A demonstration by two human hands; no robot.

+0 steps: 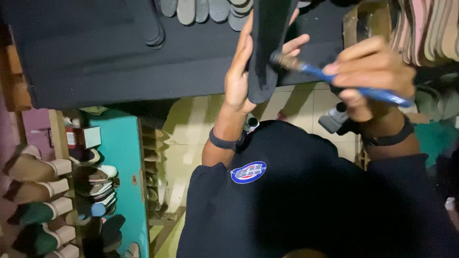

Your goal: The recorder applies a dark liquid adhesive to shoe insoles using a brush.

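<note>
Holding a dark shoe insole [265, 52] upright with left hand [239, 71], grip pinching its edge; right hand [370, 71] clamped on blue-handled brush [344, 81], bristles touching insole. Coating looks mid-way; more soles [205, 10] waiting on black tabletop [95, 62].

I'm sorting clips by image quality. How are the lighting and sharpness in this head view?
Head view: dim overall, the dark shirt nearly featureless; the right hand and blue-handled brush are motion-blurred; the left hand and dark insole are sharper; the pale floor tiles are the brightest area; the shelved shoes at the left sit in shadow.
</note>
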